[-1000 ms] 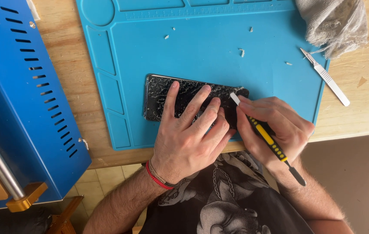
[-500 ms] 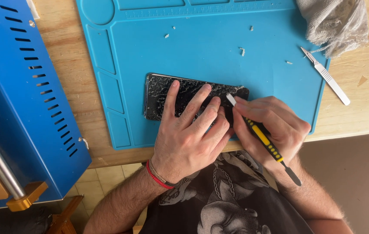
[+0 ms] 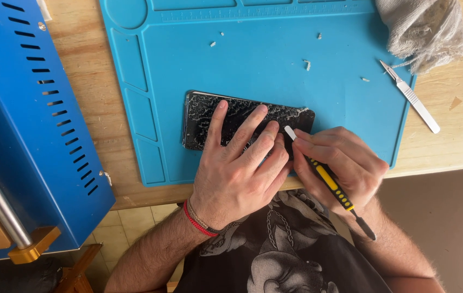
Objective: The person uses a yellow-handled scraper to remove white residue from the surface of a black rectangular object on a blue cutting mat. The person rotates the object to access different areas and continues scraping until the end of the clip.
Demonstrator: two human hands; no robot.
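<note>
A black phone panel [image 3: 204, 116] with grey residue all over it lies flat on a blue silicone work mat [image 3: 275, 49]. My left hand [image 3: 237, 168] presses flat on the panel, fingers spread across its middle and right part. My right hand [image 3: 340, 165] grips a yellow-and-black scraper tool [image 3: 329, 182]. The tool's white blade tip rests on the panel's right end, just beside my left fingertips.
A blue metal machine [image 3: 30, 125] with vent slots fills the left side. A metal scalpel [image 3: 410, 97] lies at the mat's right edge, below a crumpled grey cloth [image 3: 421, 30]. Small white scrapings [image 3: 307, 65] dot the mat. The wooden bench edge [image 3: 438, 163] runs along the near side.
The blade tip has slid a little to the left along the panel's right end. My left hand has stayed pressed on the panel.
</note>
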